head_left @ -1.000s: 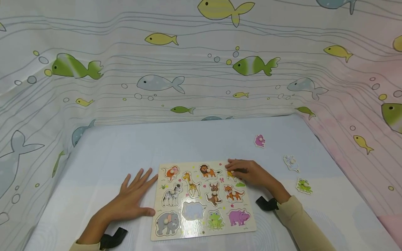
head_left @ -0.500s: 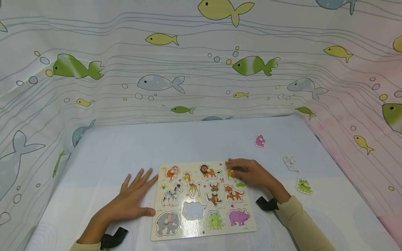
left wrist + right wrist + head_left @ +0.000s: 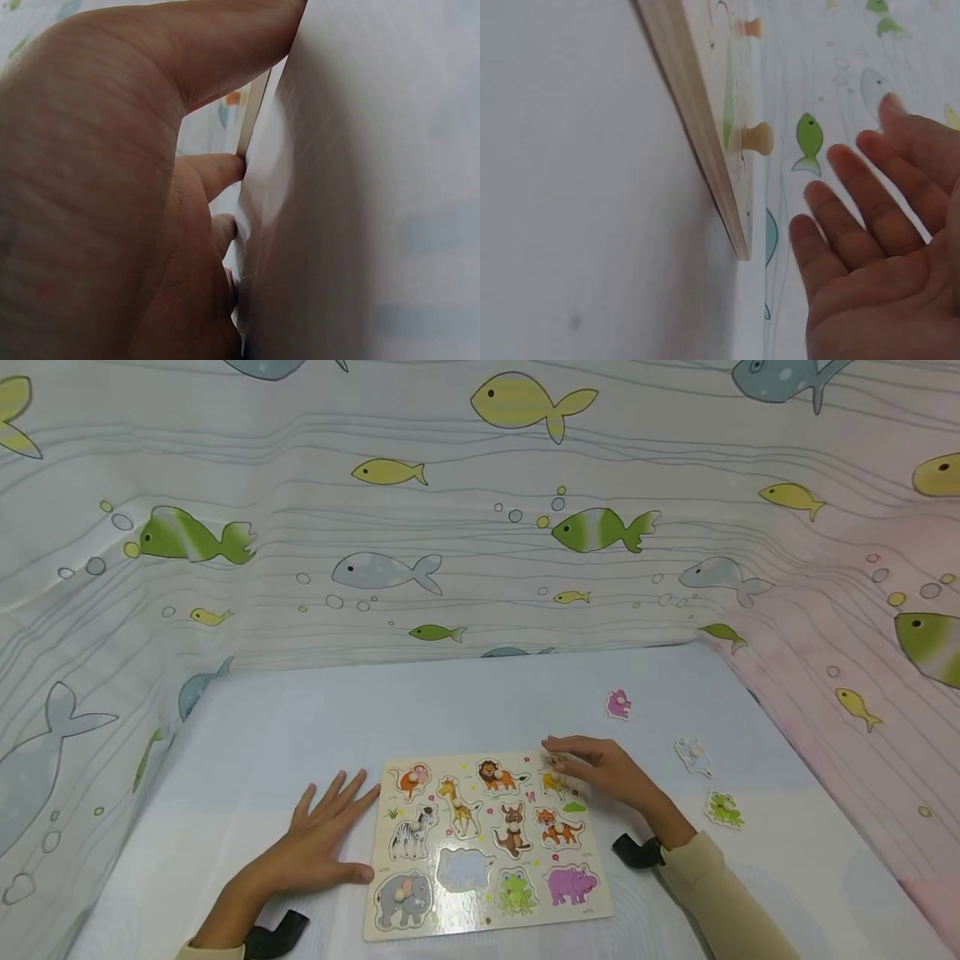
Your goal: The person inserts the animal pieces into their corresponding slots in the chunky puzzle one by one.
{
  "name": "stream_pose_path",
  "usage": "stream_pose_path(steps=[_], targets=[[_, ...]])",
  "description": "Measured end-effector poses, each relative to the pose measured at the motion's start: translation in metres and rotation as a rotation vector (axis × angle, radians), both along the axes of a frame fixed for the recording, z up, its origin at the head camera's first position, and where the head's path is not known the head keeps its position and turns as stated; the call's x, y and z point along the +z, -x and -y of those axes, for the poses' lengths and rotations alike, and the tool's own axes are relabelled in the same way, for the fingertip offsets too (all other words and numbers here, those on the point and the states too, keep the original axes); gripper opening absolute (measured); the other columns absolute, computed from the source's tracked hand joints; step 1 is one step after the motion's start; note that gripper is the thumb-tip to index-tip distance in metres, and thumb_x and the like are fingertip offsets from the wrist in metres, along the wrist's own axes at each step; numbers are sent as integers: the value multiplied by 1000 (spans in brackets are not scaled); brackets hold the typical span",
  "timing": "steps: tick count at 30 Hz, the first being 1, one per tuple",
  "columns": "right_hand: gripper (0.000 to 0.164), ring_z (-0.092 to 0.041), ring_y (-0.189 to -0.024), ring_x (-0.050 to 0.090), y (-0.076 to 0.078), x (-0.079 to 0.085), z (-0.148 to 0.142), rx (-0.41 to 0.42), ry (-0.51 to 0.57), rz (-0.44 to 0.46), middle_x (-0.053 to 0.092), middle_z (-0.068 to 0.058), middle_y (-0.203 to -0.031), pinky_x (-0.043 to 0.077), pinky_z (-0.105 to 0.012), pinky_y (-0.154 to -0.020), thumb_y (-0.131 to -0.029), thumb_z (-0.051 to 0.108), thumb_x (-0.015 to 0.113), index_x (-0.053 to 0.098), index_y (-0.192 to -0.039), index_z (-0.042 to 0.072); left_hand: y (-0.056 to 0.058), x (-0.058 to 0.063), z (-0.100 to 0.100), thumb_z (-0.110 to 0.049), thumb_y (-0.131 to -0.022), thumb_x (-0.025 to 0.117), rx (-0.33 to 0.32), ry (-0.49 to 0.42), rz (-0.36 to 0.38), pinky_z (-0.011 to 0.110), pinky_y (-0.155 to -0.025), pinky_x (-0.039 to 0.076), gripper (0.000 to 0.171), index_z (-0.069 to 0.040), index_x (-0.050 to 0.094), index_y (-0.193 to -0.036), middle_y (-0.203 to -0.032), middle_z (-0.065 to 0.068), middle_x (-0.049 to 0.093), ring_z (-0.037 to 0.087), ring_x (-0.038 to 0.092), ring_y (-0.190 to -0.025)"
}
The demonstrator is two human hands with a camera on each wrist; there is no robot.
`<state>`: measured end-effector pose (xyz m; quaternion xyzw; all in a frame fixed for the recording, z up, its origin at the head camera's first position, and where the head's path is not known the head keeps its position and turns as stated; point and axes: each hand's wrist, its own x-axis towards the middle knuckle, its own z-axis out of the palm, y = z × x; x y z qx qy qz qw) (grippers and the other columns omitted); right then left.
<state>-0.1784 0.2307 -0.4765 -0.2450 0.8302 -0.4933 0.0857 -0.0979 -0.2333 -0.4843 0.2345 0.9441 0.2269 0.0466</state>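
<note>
A wooden animal knob puzzle board (image 3: 525,922) lies flat before me. My left hand (image 3: 315,845) rests spread on the table at its left side, thumb tip at the board's edge; in the left wrist view the palm (image 3: 187,225) arches over the cloth. Over the top right corner hovers my right hand (image 3: 611,770), fingers loosely extended and holding nothing. It partly covers a yellow animal piece (image 3: 553,785) seated there. In the right wrist view a wooden knob (image 3: 757,139) stands apart from the fingers (image 3: 866,202). Frog, hippo and pale blue recesses (image 3: 462,870) have no knobs.
Three loose pieces lie right of the board: a purple one (image 3: 618,704) farthest back, a pale one (image 3: 693,757) and a green frog (image 3: 724,810). Black wrist mounts (image 3: 637,850) jut from both sleeves. A fish-print curtain (image 3: 487,568) borders the table's back and sides.
My right hand's thumb and fingers have come away from the yellow animal piece, which shows more now. The left hand keeps its place. The head view has tilted up slightly.
</note>
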Motion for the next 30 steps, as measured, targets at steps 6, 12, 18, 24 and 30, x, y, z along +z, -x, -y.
stream_pose_path(steps=[6,12,18,24,30], targets=[[40,-15,-139,51,-1,7,-6,-33,1,-7,63,5,-139,39,-45,-114,-96,28,67,65,-133,12,-2,-3,1,-65,-70,77,1,4,-2,68,-117,0,108,-18,34,-157,-165,19,23,52,13,-150],[40,-4,-135,52,-8,15,-24,-74,-42,-36,63,7,-139,41,-31,-113,-96,27,67,64,-134,14,0,-3,2,-67,-71,75,1,14,4,68,-116,1,107,-19,33,-157,-165,19,23,51,13,-151],[41,3,-132,52,-15,21,-42,-116,-46,-64,63,3,-139,36,-10,-106,-96,23,68,64,-135,14,1,-2,2,-67,-71,75,-6,19,0,69,-116,1,107,-19,33,-157,-165,19,22,51,13,-151],[40,9,-131,49,-21,27,-59,-171,-76,-77,64,1,-139,36,-7,-104,-96,24,68,64,-136,18,0,-1,1,-69,-70,75,4,16,22,69,-116,1,108,-19,34,-157,-165,18,23,50,12,-151],[39,12,-126,52,-25,36,-84,-284,-73,-115,65,-1,-137,41,-5,-99,-96,21,68,65,-135,19,1,-2,1,-70,-69,74,14,19,27,69,-116,1,108,-21,34,-157,-166,18,23,49,11,-152]])
